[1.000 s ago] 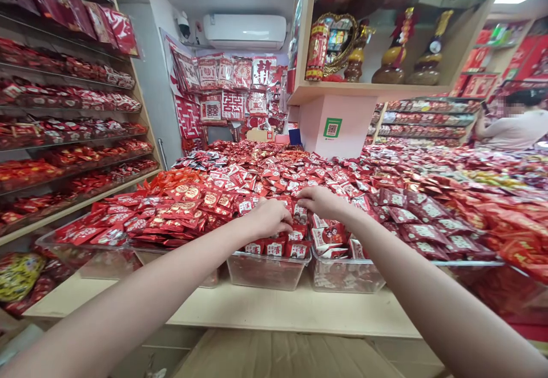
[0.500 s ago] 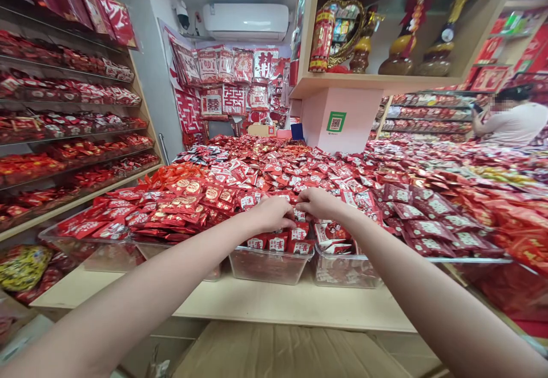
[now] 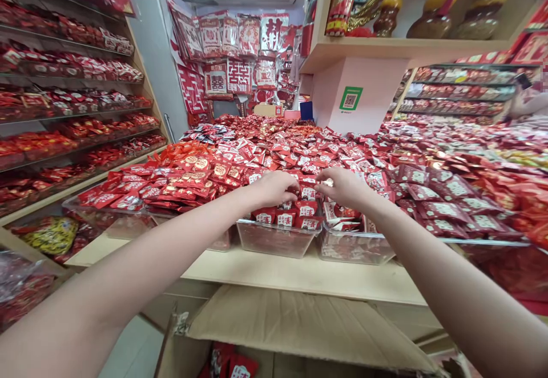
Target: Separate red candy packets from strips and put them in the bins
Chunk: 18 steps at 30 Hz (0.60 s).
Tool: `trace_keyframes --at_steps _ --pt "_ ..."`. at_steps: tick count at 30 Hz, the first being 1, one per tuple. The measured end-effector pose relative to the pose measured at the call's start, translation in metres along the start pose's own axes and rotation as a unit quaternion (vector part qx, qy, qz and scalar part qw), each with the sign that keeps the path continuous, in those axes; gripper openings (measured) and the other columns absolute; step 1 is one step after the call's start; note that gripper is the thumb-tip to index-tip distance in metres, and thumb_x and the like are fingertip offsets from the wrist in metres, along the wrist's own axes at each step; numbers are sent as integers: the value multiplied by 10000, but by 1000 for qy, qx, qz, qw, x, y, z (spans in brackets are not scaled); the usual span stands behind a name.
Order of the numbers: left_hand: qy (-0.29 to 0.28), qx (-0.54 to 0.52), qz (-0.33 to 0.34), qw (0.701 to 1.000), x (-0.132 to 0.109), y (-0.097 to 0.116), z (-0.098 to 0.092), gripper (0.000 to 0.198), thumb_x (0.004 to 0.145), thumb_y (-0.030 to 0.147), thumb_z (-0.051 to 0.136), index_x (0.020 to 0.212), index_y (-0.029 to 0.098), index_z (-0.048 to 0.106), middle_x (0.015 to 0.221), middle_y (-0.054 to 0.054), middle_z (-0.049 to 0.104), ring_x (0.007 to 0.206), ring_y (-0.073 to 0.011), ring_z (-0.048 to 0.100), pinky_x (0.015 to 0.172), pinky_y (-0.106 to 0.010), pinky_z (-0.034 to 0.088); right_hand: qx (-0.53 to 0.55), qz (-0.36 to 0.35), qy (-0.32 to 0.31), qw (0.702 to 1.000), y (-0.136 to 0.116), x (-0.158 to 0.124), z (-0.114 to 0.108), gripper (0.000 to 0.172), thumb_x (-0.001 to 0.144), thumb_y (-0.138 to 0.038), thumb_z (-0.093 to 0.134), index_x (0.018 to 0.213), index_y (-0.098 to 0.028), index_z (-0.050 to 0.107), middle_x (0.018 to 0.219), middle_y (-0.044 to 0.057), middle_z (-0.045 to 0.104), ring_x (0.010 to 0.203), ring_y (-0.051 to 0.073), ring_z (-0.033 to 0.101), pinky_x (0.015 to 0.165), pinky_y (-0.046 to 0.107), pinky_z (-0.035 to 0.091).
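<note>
Both my hands are over the clear plastic bin point(image 3: 276, 244) at the front middle, which is heaped with small red packets point(image 3: 286, 218) with white labels. My left hand point(image 3: 278, 188) rests at the bin's left side, its fingers curled downward above the packets; whether they hold one is hidden. Across a narrow gap, my right hand point(image 3: 345, 187) reaches in from the right with fingers bent and apart, near the packets between this bin and the neighbouring clear bin point(image 3: 355, 246). No packet shows in its fingers.
An open cardboard box point(image 3: 299, 321) with red packets inside stands below the table edge point(image 3: 240, 269). Dark red packets point(image 3: 445, 209) lie to the right. Shelves point(image 3: 77, 132) line the left, a cabinet point(image 3: 411, 52) overhangs, and part of a person point(image 3: 531, 101) shows far right.
The view has tilted down, bringing the open cardboard box into sight. My hands have moved slightly apart, and the right fingers have spread. The person has shifted toward the right edge of the view.
</note>
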State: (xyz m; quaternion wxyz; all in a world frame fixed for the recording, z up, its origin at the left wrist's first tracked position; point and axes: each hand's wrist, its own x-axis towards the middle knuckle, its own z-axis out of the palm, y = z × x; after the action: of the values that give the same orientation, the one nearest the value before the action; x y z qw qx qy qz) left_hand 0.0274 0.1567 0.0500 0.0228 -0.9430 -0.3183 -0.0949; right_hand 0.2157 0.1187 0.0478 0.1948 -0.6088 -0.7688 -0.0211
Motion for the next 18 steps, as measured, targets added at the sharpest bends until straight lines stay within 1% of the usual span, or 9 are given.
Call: trace_keyframes --at_steps 3,6,9,12,13,14,16,17,18 --pt "-1 4 4 1000 1 -2 6 209 768 181 530 926 206 664 920 -30 678 861 -180 583 741 -267 393 10 -5 21 1000 4 -9 2 216 786 -272 547 930 -135 632 950 123 611 880 239 561 770 321 402" --pt "8 3 7 1000 6 -2 8 200 756 158 535 887 192 681 878 -43 689 815 -186 592 727 -282 402 22 -5 39 999 7 -15 3 183 778 -262 556 890 -144 639 911 106 598 794 210 559 734 309 407" --pt "40 -8 20 999 5 3 -3 168 754 159 544 839 144 688 820 -71 688 777 -196 592 716 -295 408 30 5 65 997 6 -29 -1 150 781 -253 546 858 -156 630 874 84 597 732 186 551 684 291 414" --pt "105 -30 41 993 -21 15 -20 218 810 167 474 902 90 657 897 -107 665 851 -190 573 791 -297 393 77 6 66 995 -9 -68 -8 108 791 -244 517 763 -187 603 765 42 612 652 162 548 605 263 420" --pt "127 -41 51 990 -37 20 -24 240 831 178 443 938 90 639 926 -105 655 873 -178 564 810 -284 386 123 0 44 991 -19 -87 -10 124 798 -238 501 719 -202 589 706 25 610 623 157 547 583 260 421" --pt "140 -51 64 987 -56 27 -27 241 838 196 436 959 112 627 918 -84 654 862 -160 564 798 -260 390 176 -19 -8 984 -29 -107 -11 143 806 -249 489 700 -222 581 677 9 609 610 155 550 570 260 426" --pt "149 -84 129 977 -99 44 -25 197 822 204 460 936 176 617 772 -38 652 728 -138 568 694 -234 405 248 -35 -172 953 -51 -149 -8 169 828 -290 469 718 -276 596 706 -8 619 634 158 567 546 263 444" --pt "136 -93 162 973 -120 53 -19 191 807 188 467 936 194 608 690 -27 635 654 -141 550 636 -247 397 257 -45 -207 943 -60 -168 -3 164 818 -316 498 696 -290 605 711 -14 621 631 158 573 519 259 449" --pt "95 -96 208 969 -141 63 -11 186 797 192 468 926 198 602 649 -25 623 597 -143 527 581 -259 382 262 -51 -227 937 -68 -183 3 133 813 -331 524 723 -287 611 753 -7 628 654 155 581 530 258 460"
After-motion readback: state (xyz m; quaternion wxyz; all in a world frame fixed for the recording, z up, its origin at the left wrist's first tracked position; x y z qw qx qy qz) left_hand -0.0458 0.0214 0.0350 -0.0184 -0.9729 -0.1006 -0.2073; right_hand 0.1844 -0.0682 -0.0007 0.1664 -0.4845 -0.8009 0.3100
